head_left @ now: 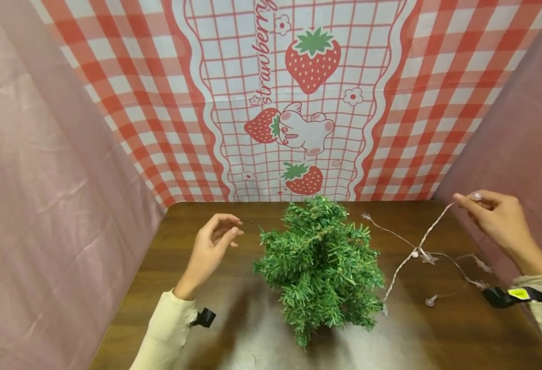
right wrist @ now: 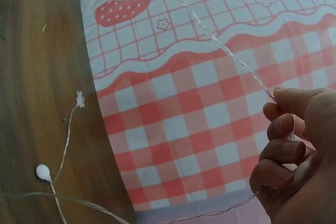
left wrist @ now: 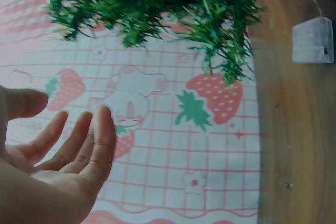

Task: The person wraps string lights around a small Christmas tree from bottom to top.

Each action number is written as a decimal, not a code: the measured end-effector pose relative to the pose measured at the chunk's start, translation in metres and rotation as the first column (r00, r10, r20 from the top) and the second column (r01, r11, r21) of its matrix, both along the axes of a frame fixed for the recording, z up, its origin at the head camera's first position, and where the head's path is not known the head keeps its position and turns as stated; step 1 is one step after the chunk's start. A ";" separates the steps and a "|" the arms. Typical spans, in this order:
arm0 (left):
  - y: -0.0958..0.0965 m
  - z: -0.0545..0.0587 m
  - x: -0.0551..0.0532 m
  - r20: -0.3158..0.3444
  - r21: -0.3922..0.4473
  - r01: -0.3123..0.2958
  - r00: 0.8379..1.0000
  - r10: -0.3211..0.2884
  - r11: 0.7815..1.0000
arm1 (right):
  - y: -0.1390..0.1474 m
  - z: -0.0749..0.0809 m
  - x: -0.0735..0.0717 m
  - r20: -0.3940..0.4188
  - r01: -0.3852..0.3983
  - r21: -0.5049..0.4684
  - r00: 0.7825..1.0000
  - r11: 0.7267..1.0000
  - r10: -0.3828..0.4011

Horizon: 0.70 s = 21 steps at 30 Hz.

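1. Head view: the light string [head_left: 436, 223] lies right of the tree [head_left: 321, 267], slanting from the right hand [head_left: 502, 218] toward it.
2. The right hand, nearer, pinches the string.
3. The left hand [head_left: 212, 241], loosely curved, grasps nothing, left of the tree.

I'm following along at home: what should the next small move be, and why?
Probably swing the right grip in toward the tree, bringing the lights against its branches. That grip pinches them out to the tree's right, part of them lies on the table, and the left grip, empty on the other side, seems free to help.
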<state>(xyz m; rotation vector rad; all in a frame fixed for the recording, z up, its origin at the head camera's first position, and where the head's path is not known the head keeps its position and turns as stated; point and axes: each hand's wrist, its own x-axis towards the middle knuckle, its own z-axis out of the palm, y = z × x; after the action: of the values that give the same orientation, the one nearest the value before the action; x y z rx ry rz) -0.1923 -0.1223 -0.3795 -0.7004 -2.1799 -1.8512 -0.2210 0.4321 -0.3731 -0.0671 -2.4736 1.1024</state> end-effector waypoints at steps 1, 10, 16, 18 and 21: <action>0.001 -0.002 -0.004 0.017 -0.012 0.016 1.000 -0.015 1.000 | -0.001 0.000 -0.001 0.000 0.003 0.013 1.000 1.000 -0.003; 0.019 -0.004 -0.030 0.134 -0.144 0.136 0.984 -0.117 0.980 | -0.008 -0.001 -0.003 -0.002 0.034 0.100 0.999 0.994 -0.034; 0.023 -0.005 -0.053 0.241 -0.086 0.248 0.945 -0.221 0.965 | -0.017 -0.004 -0.017 -0.016 -0.008 0.176 1.000 0.984 0.011; 0.022 -0.008 -0.062 0.285 -0.049 0.286 0.922 -0.261 0.957 | -0.022 -0.006 -0.023 -0.025 -0.014 0.200 0.999 0.980 0.020; 0.022 -0.014 -0.076 0.349 0.005 0.329 0.885 -0.310 0.944 | -0.030 -0.007 -0.031 -0.026 -0.024 0.228 0.999 0.973 0.031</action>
<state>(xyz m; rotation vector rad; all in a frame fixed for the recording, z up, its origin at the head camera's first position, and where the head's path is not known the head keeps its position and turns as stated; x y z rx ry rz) -0.2682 -0.1006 -0.3935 -0.8454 -2.4602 -2.2327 -0.2524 0.4024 -0.3805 0.0513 -2.5633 0.8170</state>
